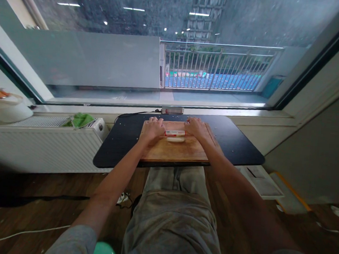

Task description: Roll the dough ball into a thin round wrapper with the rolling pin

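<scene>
A wooden cutting board (173,155) lies on a small black table (119,140). Across the board runs a rolling pin (175,133) with a red and white label around its middle. My left hand (153,130) is closed over its left end, and my right hand (197,127) is closed over the other end. Both ends of the pin are hidden under my fingers. Just on the near side of the pin, a short pale strip of what looks like dough (176,140) lies on the board.
Behind the table are a windowsill (247,120) and a large window. A white radiator (46,140) with a green cloth (82,120) on it stands at left, near a white container (7,109). A green round object (104,253) and a cable (23,233) are on the floor.
</scene>
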The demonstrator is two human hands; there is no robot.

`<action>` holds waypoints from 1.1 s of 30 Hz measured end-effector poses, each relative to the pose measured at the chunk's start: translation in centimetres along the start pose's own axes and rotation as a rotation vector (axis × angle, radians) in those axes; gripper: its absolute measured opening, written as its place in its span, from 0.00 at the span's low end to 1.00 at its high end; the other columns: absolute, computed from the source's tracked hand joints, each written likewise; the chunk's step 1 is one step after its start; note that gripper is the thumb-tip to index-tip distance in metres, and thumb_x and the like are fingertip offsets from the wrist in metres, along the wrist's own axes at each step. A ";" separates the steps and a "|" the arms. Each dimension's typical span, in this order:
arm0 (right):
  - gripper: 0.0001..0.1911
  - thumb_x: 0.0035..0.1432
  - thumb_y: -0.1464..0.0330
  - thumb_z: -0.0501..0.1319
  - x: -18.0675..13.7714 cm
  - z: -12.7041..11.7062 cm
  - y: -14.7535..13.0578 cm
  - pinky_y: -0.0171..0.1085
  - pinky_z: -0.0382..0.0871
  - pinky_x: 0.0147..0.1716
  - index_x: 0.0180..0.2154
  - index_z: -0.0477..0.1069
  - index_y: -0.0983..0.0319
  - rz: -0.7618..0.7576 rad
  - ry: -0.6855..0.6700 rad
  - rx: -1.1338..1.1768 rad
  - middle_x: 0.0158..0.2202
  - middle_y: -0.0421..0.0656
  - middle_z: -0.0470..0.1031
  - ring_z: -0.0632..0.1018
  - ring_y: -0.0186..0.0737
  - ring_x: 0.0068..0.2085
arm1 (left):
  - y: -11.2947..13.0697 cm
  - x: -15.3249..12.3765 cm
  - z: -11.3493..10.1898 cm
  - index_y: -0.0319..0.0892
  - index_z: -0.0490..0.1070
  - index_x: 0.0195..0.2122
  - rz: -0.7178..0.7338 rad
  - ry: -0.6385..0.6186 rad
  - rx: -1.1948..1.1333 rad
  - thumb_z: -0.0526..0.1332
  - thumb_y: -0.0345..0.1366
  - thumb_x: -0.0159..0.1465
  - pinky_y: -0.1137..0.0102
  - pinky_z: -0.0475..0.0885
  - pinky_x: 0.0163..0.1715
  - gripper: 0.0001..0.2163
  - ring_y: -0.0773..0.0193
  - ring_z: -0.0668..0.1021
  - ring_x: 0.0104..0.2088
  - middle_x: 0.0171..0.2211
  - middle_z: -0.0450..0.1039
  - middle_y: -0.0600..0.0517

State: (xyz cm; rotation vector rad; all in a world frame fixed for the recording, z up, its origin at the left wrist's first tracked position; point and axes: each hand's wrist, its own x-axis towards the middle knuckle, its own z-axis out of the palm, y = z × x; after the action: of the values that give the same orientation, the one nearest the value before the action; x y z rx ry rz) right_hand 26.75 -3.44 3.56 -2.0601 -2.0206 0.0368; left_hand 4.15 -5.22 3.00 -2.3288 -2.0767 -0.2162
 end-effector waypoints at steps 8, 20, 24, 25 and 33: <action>0.24 0.75 0.63 0.53 -3.2 0.2 0.1 0.47 0.68 0.64 0.58 0.84 0.63 0.038 0.035 -0.025 0.62 0.58 0.83 0.80 0.57 0.62 | 0.7 -3.0 -0.5 0.43 0.76 0.65 0.014 0.029 0.020 0.50 0.42 0.79 0.47 0.66 0.70 0.22 0.40 0.73 0.68 0.67 0.74 0.35; 0.26 0.75 0.62 0.52 -2.7 0.6 0.4 0.51 0.67 0.64 0.60 0.82 0.64 0.057 0.049 -0.038 0.62 0.59 0.81 0.78 0.61 0.63 | 0.6 -3.6 -0.1 0.44 0.72 0.68 0.054 0.019 0.005 0.60 0.55 0.75 0.43 0.62 0.72 0.28 0.33 0.67 0.72 0.70 0.70 0.33; 0.24 0.74 0.62 0.53 -0.7 0.8 0.5 0.51 0.69 0.62 0.58 0.83 0.61 0.057 0.046 -0.038 0.60 0.57 0.82 0.78 0.61 0.62 | 0.6 -1.9 0.3 0.44 0.75 0.66 0.013 0.067 0.017 0.54 0.47 0.77 0.48 0.67 0.68 0.22 0.39 0.74 0.67 0.66 0.75 0.35; 0.24 0.74 0.62 0.53 -0.3 0.8 0.5 0.50 0.70 0.61 0.59 0.83 0.61 0.055 0.041 -0.033 0.61 0.57 0.82 0.78 0.61 0.62 | 0.5 -1.5 0.4 0.43 0.75 0.65 -0.004 0.072 0.012 0.52 0.45 0.78 0.49 0.69 0.67 0.22 0.40 0.75 0.66 0.65 0.76 0.35; 0.24 0.74 0.60 0.54 0.7 0.5 0.1 0.54 0.71 0.61 0.59 0.82 0.61 0.063 -0.003 -0.016 0.63 0.58 0.80 0.76 0.63 0.65 | 0.3 0.0 0.5 0.42 0.75 0.66 -0.043 0.054 -0.008 0.48 0.43 0.77 0.49 0.72 0.64 0.24 0.40 0.77 0.65 0.65 0.77 0.34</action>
State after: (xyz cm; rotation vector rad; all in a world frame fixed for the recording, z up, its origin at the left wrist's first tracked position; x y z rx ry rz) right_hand 26.77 -2.71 3.18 -2.1336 -1.9636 0.0357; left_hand 4.52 -5.19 2.54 -2.2585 -2.1064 -0.2852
